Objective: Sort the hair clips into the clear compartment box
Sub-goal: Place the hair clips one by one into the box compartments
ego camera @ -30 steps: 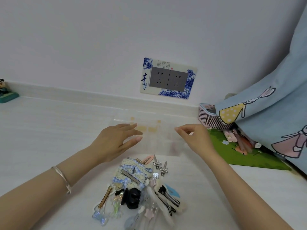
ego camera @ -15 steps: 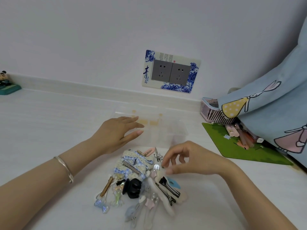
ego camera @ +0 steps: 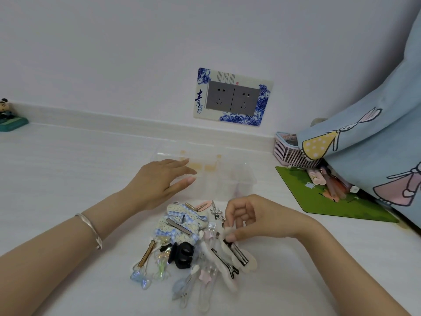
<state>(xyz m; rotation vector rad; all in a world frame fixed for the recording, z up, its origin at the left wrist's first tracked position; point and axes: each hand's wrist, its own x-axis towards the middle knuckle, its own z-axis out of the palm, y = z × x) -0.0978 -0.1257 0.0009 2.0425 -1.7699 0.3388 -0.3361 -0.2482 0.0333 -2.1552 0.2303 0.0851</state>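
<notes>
Hair clips (ego camera: 193, 245) lie heaped on the white tabletop (ego camera: 68, 179), just in front of the clear compartment box (ego camera: 218, 176). Left hand (ego camera: 159, 181) rests flat with fingers spread against the box's near left side. Right hand (ego camera: 252, 218) reaches into the heap, thumb and fingers pinching the end of a cream fuzzy clip (ego camera: 239, 256)

Right hand (ego camera: 252, 218) pinches a cream clip (ego camera: 239, 255).
</notes>
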